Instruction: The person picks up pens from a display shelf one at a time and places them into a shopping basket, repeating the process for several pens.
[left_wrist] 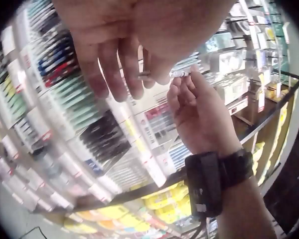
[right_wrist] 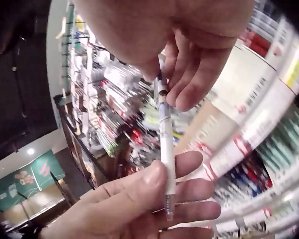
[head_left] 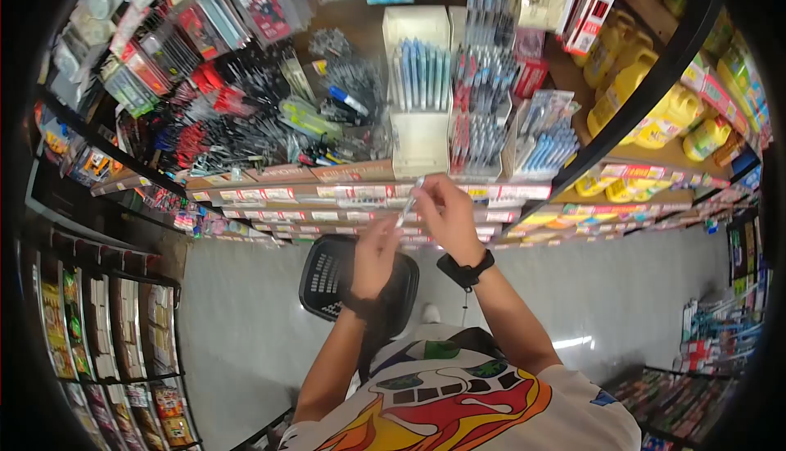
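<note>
A slim pen [right_wrist: 166, 142] with a white, patterned barrel and a clear tip end slants between both hands in front of the shelf. My right hand [head_left: 450, 220] pinches its upper, clip end between thumb and fingers. Lower down, the thumb of my left hand [head_left: 374, 256] presses the barrel against the fingers, which are fairly straight in the right wrist view. From the left wrist, only a short piece of the pen shows, at the right hand's fingertips. A dark strap with a device [left_wrist: 204, 184] sits on the right wrist.
Pens fill the shelf ahead: a white holder [head_left: 420, 144] with pale blue pens, and a jumble of dark pens [head_left: 237, 123] to the left. Yellow jugs [head_left: 630, 99] stand right, beyond a black upright [head_left: 647, 95]. A black basket [head_left: 315, 275] is below the left hand.
</note>
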`<state>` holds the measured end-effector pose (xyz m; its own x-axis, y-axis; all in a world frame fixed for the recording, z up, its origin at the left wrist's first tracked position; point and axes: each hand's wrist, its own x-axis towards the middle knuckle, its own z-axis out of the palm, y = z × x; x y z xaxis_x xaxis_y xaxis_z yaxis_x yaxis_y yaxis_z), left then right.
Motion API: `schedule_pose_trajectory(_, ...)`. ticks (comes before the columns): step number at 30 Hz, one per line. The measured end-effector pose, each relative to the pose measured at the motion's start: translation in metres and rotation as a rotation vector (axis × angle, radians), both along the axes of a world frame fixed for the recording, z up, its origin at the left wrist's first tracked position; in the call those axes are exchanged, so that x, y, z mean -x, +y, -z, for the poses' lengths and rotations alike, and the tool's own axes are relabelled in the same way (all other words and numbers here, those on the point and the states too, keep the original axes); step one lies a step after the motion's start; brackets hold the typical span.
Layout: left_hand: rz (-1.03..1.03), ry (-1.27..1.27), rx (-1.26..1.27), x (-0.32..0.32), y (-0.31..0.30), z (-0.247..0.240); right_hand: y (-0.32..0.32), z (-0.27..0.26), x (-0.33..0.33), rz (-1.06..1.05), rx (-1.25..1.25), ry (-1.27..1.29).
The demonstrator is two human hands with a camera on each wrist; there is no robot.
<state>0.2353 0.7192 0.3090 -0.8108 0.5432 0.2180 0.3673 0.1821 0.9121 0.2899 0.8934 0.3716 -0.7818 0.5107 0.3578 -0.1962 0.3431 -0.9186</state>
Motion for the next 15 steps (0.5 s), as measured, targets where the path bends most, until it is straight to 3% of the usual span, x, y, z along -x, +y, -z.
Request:
schedule_pose_trajectory(1, 0.076, -0.092, 0.002, -0.008, -0.015, 0.017, -0.007, 0.025, -0.005, -0.038, 0.121, -0.076)
schedule_pose_trajectory(2, 0.086, -0.2, 0.006, -0.018, -0.028, 0.035, -0.015, 0.052, -0.009, -0.057, 0.076, -0.08)
schedule_pose_trajectory(5, 0.165, -0.507, 0.12, -0.036, -0.065, 0.075, -0.055, 0.114, -0.024, -0.12, 0.397, -0.218)
schedule_pose_trajectory(7, 0.255, -0.62, 0.269, -0.04, -0.096, 0.12, -0.08, 0.174, -0.033, -0.092, 0.391, -0.386)
schedule_pose_trajectory(8, 0.181, -0.869, 0.188, -0.047, -0.103, 0.125, -0.092, 0.194, -0.039, -0.141, 0.409, -0.482)
schedule_pose_trajectory(11, 0.218, -1.083, 0.052, -0.057, -0.153, 0.221, -0.128, 0.271, -0.052, -0.266, 0.599, -0.712)
schedule_pose_trajectory(15, 0.126, -1.222, 0.178, -0.041, -0.197, 0.318, -0.188, 0.404, -0.047, -0.268, 0.876, -0.944)
